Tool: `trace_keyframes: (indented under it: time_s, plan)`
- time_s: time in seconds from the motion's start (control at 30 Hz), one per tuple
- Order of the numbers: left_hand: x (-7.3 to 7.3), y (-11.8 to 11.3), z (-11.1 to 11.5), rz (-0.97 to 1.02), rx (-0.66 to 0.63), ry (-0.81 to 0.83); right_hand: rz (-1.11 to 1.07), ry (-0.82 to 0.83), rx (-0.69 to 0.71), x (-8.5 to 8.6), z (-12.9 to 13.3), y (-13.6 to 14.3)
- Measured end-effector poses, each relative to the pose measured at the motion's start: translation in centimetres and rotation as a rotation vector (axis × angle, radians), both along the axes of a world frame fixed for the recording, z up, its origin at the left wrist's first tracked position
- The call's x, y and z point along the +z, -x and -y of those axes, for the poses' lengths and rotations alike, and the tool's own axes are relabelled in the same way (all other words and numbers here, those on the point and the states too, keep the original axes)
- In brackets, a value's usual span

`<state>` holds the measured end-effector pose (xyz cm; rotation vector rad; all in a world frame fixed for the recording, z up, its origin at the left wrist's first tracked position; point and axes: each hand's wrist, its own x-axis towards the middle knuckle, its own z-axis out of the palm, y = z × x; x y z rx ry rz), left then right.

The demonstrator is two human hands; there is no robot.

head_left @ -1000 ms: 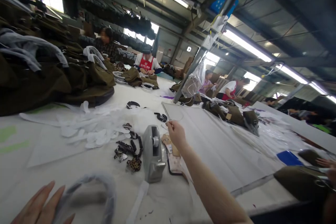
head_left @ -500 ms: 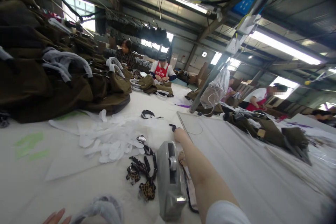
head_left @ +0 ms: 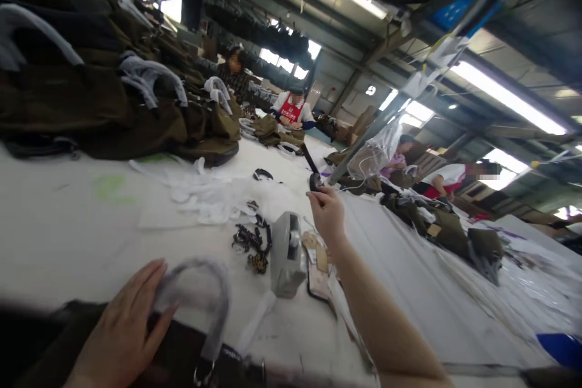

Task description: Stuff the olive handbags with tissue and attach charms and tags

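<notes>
My right hand (head_left: pixel 328 213) is raised over the middle of the table, closed on a black strap (head_left: pixel 311 159) whose coiled part sits at the fingertips while a stiff end sticks up. My left hand (head_left: pixel 130 318) lies at the lower left with fingers stretched out and thumb apart, on a dark handbag (head_left: pixel 179 345). Beside those fingers arches the bag's handle (head_left: pixel 224 291), wrapped in whitish film, its metal ring at the base. A grey tape dispenser (head_left: pixel 287 257) stands between my arms. Leopard-print charms (head_left: pixel 257 262) on black cords lie left of it.
Brown bags with wrapped handles (head_left: pixel 150 121) are piled at the left. White cut pieces (head_left: pixel 204 194) and a black coiled strap (head_left: pixel 262 174) lie ahead. A phone-like object (head_left: pixel 318 285) rests by the dispenser. A slanting metal pole (head_left: pixel 345 167) rises beyond my right hand; several co-workers sit or stand farther off.
My right hand has lifted the black strap off the table. My left hand has come further into view, with the handbag and its wrapped handle. The view has shifted.
</notes>
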<state>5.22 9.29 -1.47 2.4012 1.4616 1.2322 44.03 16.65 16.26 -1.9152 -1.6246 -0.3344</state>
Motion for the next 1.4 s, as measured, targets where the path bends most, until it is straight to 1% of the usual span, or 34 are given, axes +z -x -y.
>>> trace_keyframes:
  time_s: [0.03, 0.07, 0.1, 0.13, 0.2, 0.23, 0.3, 0.33, 0.37, 0.4, 0.47, 0.57, 0.63, 0.73, 0.8, 0.9, 0.97, 1.07, 1.17, 1.4]
  plan:
    - [1.2, 0.3, 0.9, 0.018, -0.016, 0.023, 0.009, -0.079, 0.132, -0.1, 2.7, 2.4]
    - [2.3, 0.7, 1.8, 0.060, -0.023, 0.059, 0.030, -0.102, 0.254, -0.4, 5.5, 4.7]
    - [3.3, 1.3, 2.7, 0.097, -0.038, 0.105, 0.077, -0.080, 0.358, -1.1, 8.4, 7.1]
    - [3.9, 1.9, 3.6, 0.148, -0.052, 0.165, 0.149, -0.015, 0.441, -1.9, 11.2, 9.3]
    - [4.7, 3.4, 5.5, 0.304, -0.069, 0.353, 0.288, 0.133, 0.588, -4.4, 15.8, 13.1]
    - [4.7, 4.1, 6.4, 0.409, -0.079, 0.483, 0.333, 0.228, 0.657, -5.9, 17.5, 14.7]
    - [4.4, 5.3, 8.0, 0.607, -0.115, 0.765, 0.368, 0.407, 0.711, -8.8, 19.6, 17.1]
    - [4.1, 5.8, 8.8, 0.665, -0.142, 0.884, 0.361, 0.476, 0.703, -10.1, 20.0, 18.0]
    - [3.8, 6.2, 9.5, 0.682, -0.170, 0.969, 0.343, 0.521, 0.673, -11.1, 20.3, 18.7]
    - [3.6, 6.4, 10.1, 0.657, -0.196, 1.016, 0.315, 0.542, 0.639, -11.9, 20.3, 19.2]
    - [3.1, 6.6, 11.2, 0.536, -0.198, 1.010, 0.238, 0.546, 0.583, -12.6, 20.2, 19.9]
    - [2.5, 6.2, 12.0, 0.284, -0.106, 0.891, 0.124, 0.554, 0.532, -12.2, 20.3, 20.7]
    - [2.1, 5.8, 12.2, 0.132, -0.071, 0.827, 0.052, 0.539, 0.481, -11.8, 20.7, 21.6]
    - [1.5, 5.6, 12.2, 0.039, -0.075, 0.803, -0.078, 0.435, 0.426, -11.4, 21.7, 23.4]
    - [1.3, 5.6, 12.2, 0.053, -0.078, 0.813, -0.157, 0.406, 0.455, -11.3, 22.4, 24.8]
    - [1.3, 5.9, 12.3, 0.123, -0.098, 0.842, -0.218, 0.508, 0.557, -11.4, 23.2, 26.2]
    - [1.4, 6.1, 12.3, 0.173, -0.113, 0.866, -0.222, 0.574, 0.596, -11.4, 23.4, 26.6]
    - [1.5, 6.4, 12.3, 0.219, -0.128, 0.904, -0.217, 0.594, 0.595, -11.6, 23.5, 26.5]
    - [1.5, 6.4, 12.3, 0.234, -0.116, 0.938, -0.194, 0.594, 0.586, -11.8, 23.4, 26.4]
    - [1.2, 6.2, 12.5, 0.269, -0.120, 0.995, -0.129, 0.605, 0.618, -12.6, 22.7, 27.2]
